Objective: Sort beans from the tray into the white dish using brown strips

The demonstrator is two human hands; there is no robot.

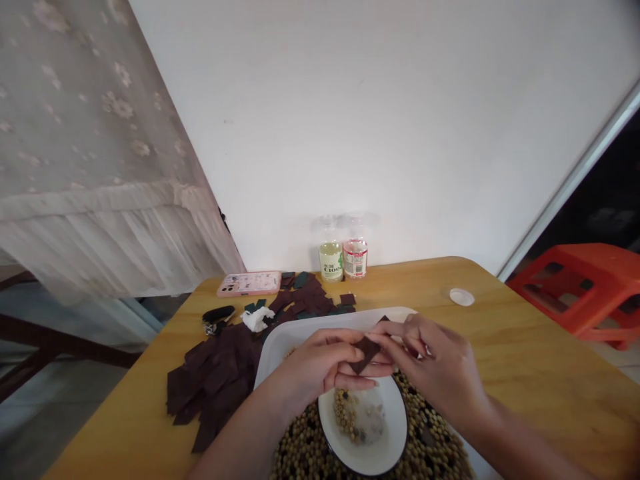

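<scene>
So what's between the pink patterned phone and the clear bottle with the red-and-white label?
In the head view, flat maroon and dark green pieces, then a clear bottle with a pale C100 label.

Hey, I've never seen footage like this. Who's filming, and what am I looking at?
There's no machine: a camera worn on a person's head looks forward and down at their bare hands. The left hand and right hand hold a dark brown piece above a white bowl. The bowl sits among small round pellets in a white tub. The wooden table also bears a dark heap, a pink-cased phone and two bottles.
</scene>
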